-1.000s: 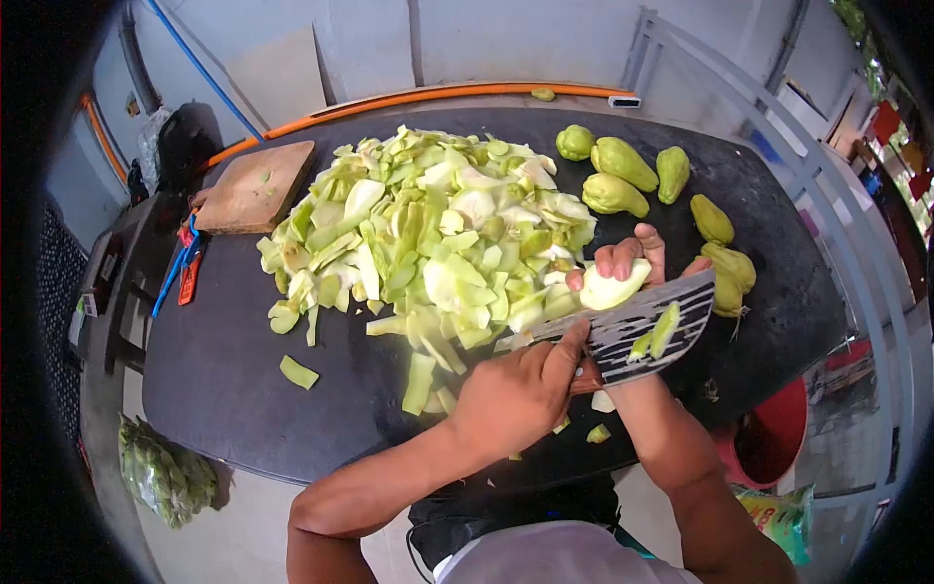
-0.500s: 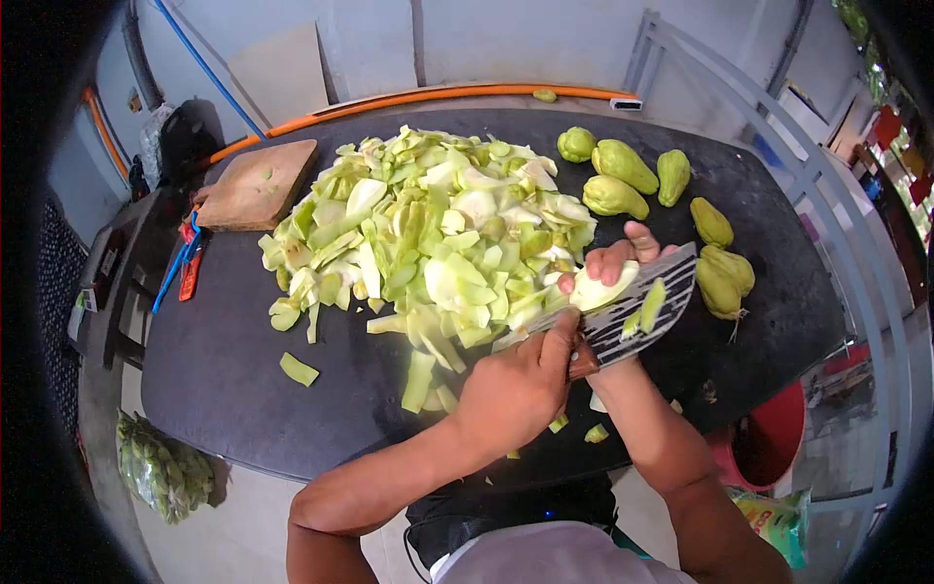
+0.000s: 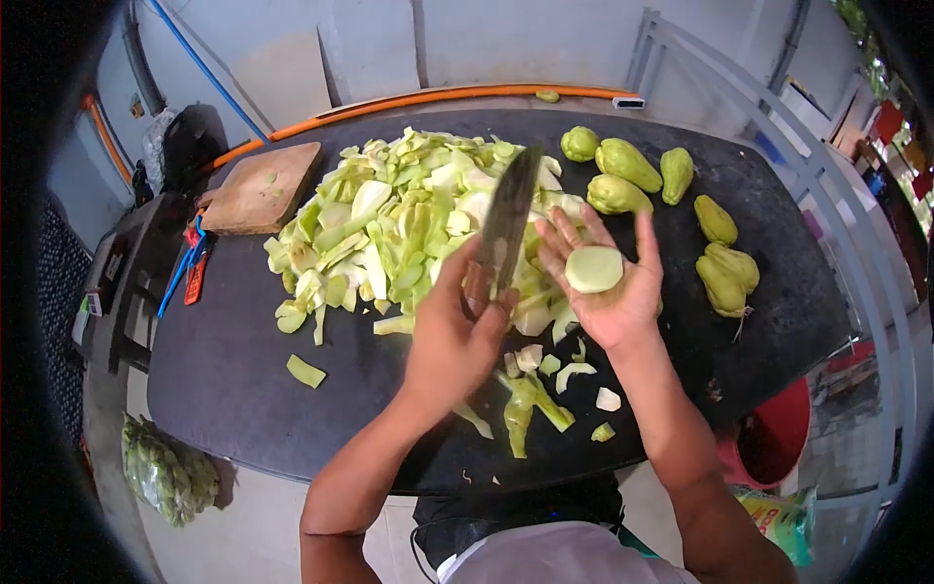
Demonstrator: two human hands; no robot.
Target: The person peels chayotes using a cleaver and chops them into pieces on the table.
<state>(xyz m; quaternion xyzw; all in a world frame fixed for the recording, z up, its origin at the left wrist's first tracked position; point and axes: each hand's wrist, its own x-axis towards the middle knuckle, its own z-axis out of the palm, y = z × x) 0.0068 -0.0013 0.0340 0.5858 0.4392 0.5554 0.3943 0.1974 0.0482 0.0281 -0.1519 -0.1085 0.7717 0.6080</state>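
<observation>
My left hand (image 3: 462,326) is closed round the handle of a broad-bladed knife (image 3: 513,209), its blade upright and blurred over the pile. Palm up, my right hand (image 3: 623,302) bears a pale, flat-faced chayote piece (image 3: 594,270), with the fingers spread. Left of and beyond both hands spreads a large heap of cut chayote slices and peels (image 3: 389,234). Below the knife, peel scraps (image 3: 520,409) and small offcuts (image 3: 608,400) lie on the dark table. Several whole chayotes (image 3: 628,164) rest beyond and to the right of my right hand.
At the back left of the dark table (image 3: 233,380) sits a wooden chopping board (image 3: 261,188), beside an orange-handled tool (image 3: 195,277). A red bucket (image 3: 769,438) stands below the right edge. A bag of greens (image 3: 170,472) is on the floor at left. An orange pipe (image 3: 428,95) runs behind.
The knife has gone from lying flat across the chayote piece to upright, moving left and up. My right hand has turned palm up and spread its fingers under the piece. Scraps below now show.
</observation>
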